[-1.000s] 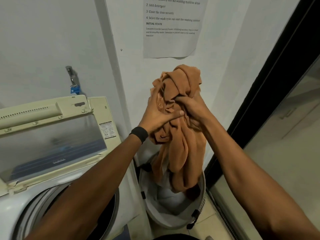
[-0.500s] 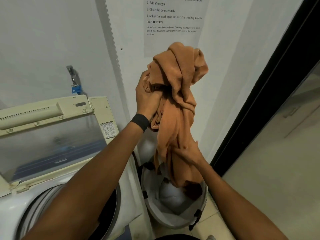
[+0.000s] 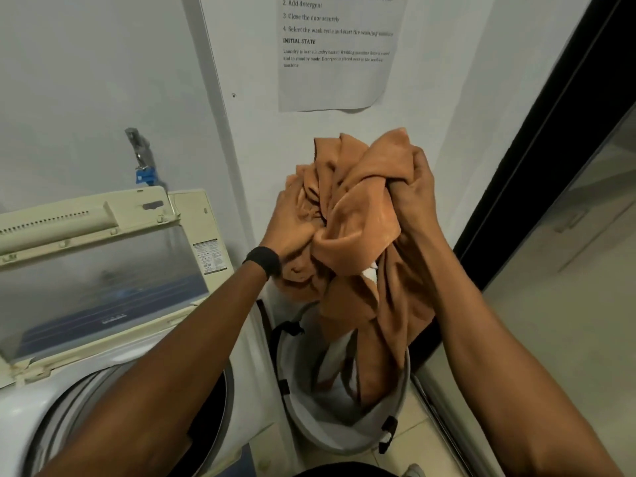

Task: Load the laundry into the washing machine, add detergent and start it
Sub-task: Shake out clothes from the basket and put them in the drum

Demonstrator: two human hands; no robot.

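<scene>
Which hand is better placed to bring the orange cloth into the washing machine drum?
Probably left. The left hand grips the orange cloth on the side nearer the drum, and its forearm passes over the opening. The right hand grips the far side, above the basket.

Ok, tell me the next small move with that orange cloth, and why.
Probably raise the orange cloth higher: both the left hand and right hand grip its bunched top, but its tail hangs into the basket. Once clear, it can swing left to the washer's open drum.
</scene>
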